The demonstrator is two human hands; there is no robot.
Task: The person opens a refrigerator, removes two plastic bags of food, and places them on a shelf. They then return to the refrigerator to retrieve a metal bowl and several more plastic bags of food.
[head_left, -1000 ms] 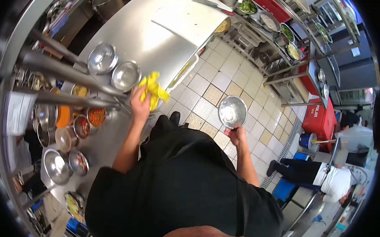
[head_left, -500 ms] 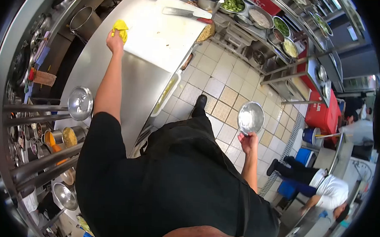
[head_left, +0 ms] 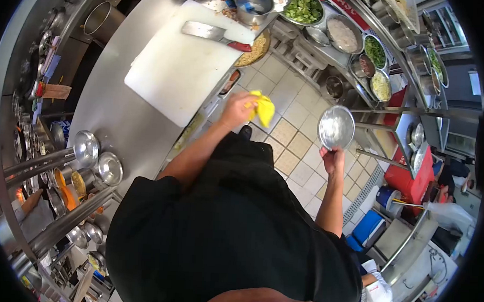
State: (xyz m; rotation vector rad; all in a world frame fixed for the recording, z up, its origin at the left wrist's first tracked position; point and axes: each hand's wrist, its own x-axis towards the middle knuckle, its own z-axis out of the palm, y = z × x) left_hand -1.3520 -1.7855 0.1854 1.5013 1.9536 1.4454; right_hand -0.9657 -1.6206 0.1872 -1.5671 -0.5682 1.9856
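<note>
A crumpled yellow cloth [head_left: 264, 109] is gripped in my left hand [head_left: 236, 111], held over the floor just off the counter's edge. My right hand [head_left: 333, 159] grasps the rim of a shiny metal bowl [head_left: 336, 129], out to the right above the tiles. On the steel counter [head_left: 112, 99] lies a white cutting board [head_left: 175, 67]. Across the board's far part rests a broad-bladed knife [head_left: 204, 30] with a red handle. Behind the board stands a metal pot [head_left: 253, 8], with scraps scattered beside it.
A pan of noodles [head_left: 254, 49] sits below the board's right side. Several food containers, among them chopped greens [head_left: 302, 7], line the back counter. Metal bowls [head_left: 110, 168] stand by the rails at left. A red cooler [head_left: 408, 180] and a person [head_left: 377, 294] are at right.
My left hand has moved from the counter's left side across the board to the right, carrying the yellow cloth. The bowl in my right hand is slightly farther up and right. My view has turned.
</note>
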